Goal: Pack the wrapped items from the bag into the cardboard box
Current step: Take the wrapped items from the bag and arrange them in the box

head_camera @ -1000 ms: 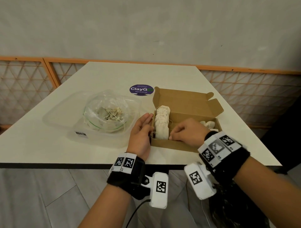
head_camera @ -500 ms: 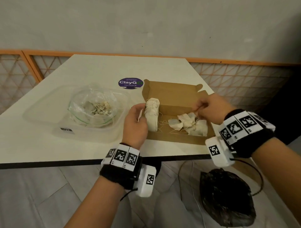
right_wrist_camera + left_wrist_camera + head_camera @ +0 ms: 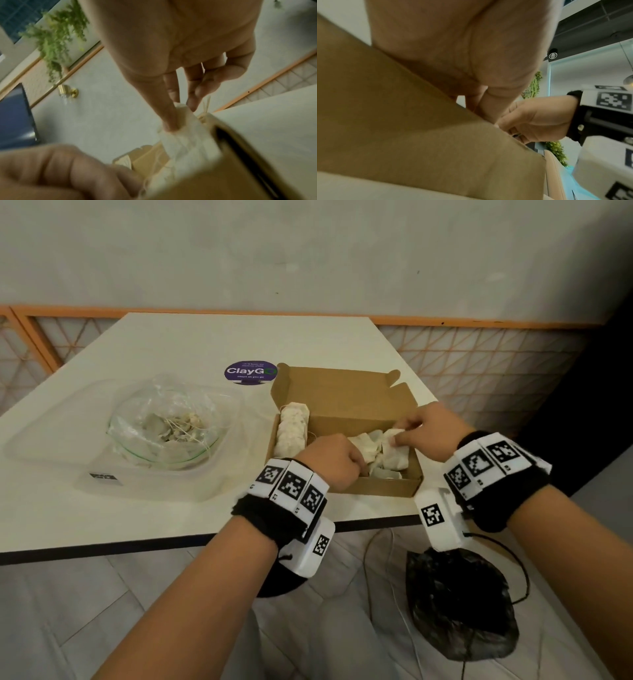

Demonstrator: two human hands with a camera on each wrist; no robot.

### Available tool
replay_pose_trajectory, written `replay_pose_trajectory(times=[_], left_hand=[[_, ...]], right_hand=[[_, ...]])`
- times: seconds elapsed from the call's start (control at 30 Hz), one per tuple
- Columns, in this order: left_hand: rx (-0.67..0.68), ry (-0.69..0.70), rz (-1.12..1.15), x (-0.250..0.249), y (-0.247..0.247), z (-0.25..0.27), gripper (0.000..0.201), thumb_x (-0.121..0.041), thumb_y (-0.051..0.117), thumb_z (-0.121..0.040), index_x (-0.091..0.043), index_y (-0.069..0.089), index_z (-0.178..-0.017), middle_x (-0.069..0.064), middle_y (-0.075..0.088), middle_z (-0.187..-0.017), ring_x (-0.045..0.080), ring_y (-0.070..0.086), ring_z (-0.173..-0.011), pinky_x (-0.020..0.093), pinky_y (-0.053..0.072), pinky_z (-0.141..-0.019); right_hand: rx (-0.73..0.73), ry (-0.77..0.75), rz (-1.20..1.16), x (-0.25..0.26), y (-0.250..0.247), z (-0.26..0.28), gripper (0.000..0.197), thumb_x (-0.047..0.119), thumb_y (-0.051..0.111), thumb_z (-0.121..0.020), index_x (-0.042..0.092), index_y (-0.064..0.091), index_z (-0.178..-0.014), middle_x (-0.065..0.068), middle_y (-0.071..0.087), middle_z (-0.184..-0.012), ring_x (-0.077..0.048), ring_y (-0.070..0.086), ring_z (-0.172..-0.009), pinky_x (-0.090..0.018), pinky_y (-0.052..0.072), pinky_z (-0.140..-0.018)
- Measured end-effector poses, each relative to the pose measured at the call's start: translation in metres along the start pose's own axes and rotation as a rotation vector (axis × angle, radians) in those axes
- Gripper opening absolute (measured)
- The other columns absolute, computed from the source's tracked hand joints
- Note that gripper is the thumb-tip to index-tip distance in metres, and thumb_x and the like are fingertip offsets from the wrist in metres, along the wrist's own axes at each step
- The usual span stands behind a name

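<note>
An open cardboard box sits near the table's front edge. A neat row of pale wrapped items stands at its left end, and a loose pile lies at its right end. My left hand reaches over the front wall, fingers curled onto a wrapped item in the pile; the box wall hides its fingertips in the left wrist view. My right hand pinches a white wrapped item at the top of the pile. The clear bag with more items lies to the left.
The clear bag rests in a shallow clear plastic tray. A purple round sticker is on the table behind the box. A black plastic bag and a cable lie on the floor below the table edge.
My left hand left the row at the box's left end and moved right into the loose pile. My right hand came down from above the pile onto a wrapped item.
</note>
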State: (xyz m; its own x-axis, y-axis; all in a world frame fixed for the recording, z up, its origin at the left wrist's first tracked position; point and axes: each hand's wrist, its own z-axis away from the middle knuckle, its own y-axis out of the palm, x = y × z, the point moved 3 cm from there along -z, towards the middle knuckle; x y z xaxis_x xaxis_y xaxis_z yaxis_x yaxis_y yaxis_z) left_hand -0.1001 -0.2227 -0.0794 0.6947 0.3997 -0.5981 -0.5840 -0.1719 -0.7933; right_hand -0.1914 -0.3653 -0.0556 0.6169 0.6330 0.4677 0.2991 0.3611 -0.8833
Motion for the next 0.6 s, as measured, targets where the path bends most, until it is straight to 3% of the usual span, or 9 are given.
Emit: replay_pose_trajectory(times=[0.07, 0.13, 0.27, 0.37, 0.47, 0.6], left_hand=[[0.006, -0.041, -0.027, 0.0, 0.0, -0.001, 0.032, -0.009, 0.045, -0.09, -0.015, 0.073, -0.104, 0.002, 0.067, -0.116, 0.021, 0.059, -0.105, 0.025, 0.045, -0.093], [-0.056, -0.063, -0.001, 0.001, -0.002, -0.002, 0.028, -0.009, 0.049, -0.089, -0.012, 0.071, -0.107, 0.005, 0.068, -0.111, 0.021, 0.061, -0.102, 0.022, 0.045, -0.086], [-0.289, -0.052, 0.204, 0.007, -0.015, -0.002, 0.025, -0.002, 0.057, -0.084, -0.015, 0.065, -0.104, 0.005, 0.063, -0.103, 0.019, 0.061, -0.092, 0.023, 0.046, -0.076], [-0.37, -0.033, 0.414, 0.013, -0.025, 0.0, 0.033, 0.005, 0.055, -0.082, -0.02, 0.059, -0.104, 0.002, 0.065, -0.097, 0.018, 0.062, -0.088, 0.028, 0.052, -0.074], [-0.349, -0.057, 0.69, 0.018, -0.032, 0.003, 0.039, 0.008, 0.059, -0.082, -0.02, 0.051, -0.108, 0.012, 0.069, -0.103, 0.024, 0.066, -0.095, 0.037, 0.055, -0.08], [-0.289, -0.067, 0.743, 0.02, -0.036, 0.002, 0.014, 0.0, 0.06, -0.087, -0.012, 0.057, -0.094, 0.016, 0.071, -0.102, 0.03, 0.067, -0.098, 0.044, 0.054, -0.088]], right_hand=[[-0.02, -0.003, -0.135, 0.0, -0.007, 0.001, 0.011, 0.026, 0.07, -0.08, 0.015, 0.068, -0.083, -0.001, 0.064, -0.081, -0.019, 0.057, -0.084, -0.029, 0.042, -0.07], [-0.011, -0.003, -0.284, 0.002, -0.011, 0.003, 0.014, 0.02, 0.067, -0.083, 0.007, 0.067, -0.088, -0.01, 0.066, -0.089, -0.021, 0.059, -0.081, -0.031, 0.046, -0.072], [0.006, 0.013, -0.536, 0.003, -0.013, 0.004, 0.008, 0.011, 0.061, -0.088, 0.015, 0.059, -0.081, -0.008, 0.061, -0.087, -0.013, 0.054, -0.065, -0.014, 0.045, -0.052], [0.002, -0.01, -0.57, 0.003, -0.014, 0.006, 0.009, 0.01, 0.063, -0.086, 0.01, 0.063, -0.095, -0.007, 0.061, -0.085, -0.013, 0.052, -0.066, -0.012, 0.044, -0.05], [-0.027, -0.063, -0.549, 0.005, -0.015, 0.007, 0.015, 0.011, 0.064, -0.085, 0.007, 0.065, -0.1, -0.004, 0.062, -0.081, -0.01, 0.053, -0.066, -0.013, 0.045, -0.056], [-0.024, -0.127, -0.472, 0.011, -0.013, 0.007, 0.02, 0.016, 0.068, -0.083, 0.007, 0.068, -0.101, -0.004, 0.065, -0.089, -0.007, 0.055, -0.071, -0.019, 0.042, -0.072]])
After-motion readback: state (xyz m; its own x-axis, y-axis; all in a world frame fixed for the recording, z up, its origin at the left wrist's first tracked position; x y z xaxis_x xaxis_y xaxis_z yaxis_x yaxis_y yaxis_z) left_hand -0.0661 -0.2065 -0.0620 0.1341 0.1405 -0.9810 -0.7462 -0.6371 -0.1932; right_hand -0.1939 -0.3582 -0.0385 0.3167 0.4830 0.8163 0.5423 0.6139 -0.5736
